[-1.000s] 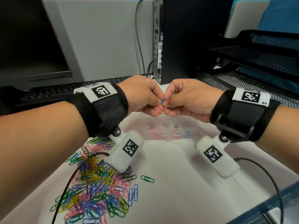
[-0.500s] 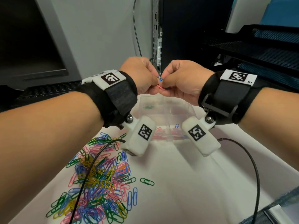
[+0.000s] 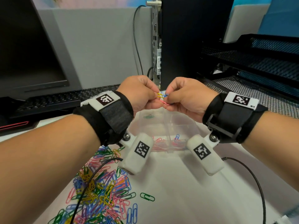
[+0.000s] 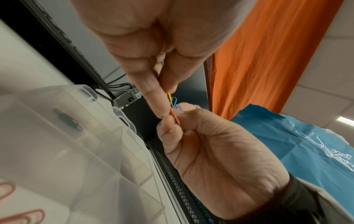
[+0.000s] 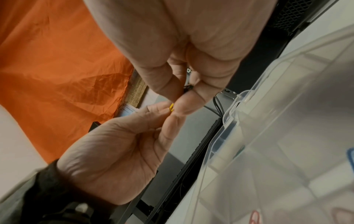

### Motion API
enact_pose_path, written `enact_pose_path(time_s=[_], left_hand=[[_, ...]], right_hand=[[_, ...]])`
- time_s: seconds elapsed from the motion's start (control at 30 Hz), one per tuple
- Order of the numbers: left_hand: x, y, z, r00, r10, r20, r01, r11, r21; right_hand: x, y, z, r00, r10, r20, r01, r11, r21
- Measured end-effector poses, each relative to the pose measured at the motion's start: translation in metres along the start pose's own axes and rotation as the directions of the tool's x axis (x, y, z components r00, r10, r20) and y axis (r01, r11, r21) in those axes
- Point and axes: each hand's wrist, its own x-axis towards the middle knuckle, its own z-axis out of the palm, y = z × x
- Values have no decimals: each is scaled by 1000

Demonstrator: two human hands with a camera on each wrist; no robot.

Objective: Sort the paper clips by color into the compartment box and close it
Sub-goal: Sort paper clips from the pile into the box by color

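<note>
Untangling linked clips above the compartment box [image 3: 163, 126]

Left hand [image 3: 139, 92] pinches the yellow clip [image 3: 160, 95], right hand [image 3: 186, 96] pinches blue clip [image 3: 165, 95] and pink clip [image 3: 165, 102] — likely pulling colours apart before dropping.

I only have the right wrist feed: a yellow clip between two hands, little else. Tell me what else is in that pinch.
Observer: The head view shows a blue clip and a pink clip tangled with the yellow clip.
Operator: Say who holds which.
Observer: The left hand pinches the yellow one; the right hand pinches the blue and pink side.
Operator: Report the box.
Observer: The compartment box sits open beneath the hands, one green clip in a far compartment, pink clips in a near one.
</note>
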Motion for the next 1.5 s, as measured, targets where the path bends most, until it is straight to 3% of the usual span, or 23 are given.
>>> enact_pose_path(time_s=[0.43,0.7,0.9,1.1,1.5], left_hand=[[4,-8,-1,998,-54,33,53,998,26],[5,-16,-9,996,-57,63,31,933,358],[-7,-8,5,978,-29,208,-11,982,190],[-15,-10,11,981,-22,193,5,996,90],[-29,-15,2,981,-52,186,31,993,116]], right_hand=[[6,8,-6,999,23,35,-21,998,-64],[4,10,-19,995,60,81,-50,992,-120],[-1,9,-18,989,52,137,-40,995,-93],[-7,9,-13,992,30,123,-26,999,-32],[-20,11,-5,983,104,153,-110,993,33]])
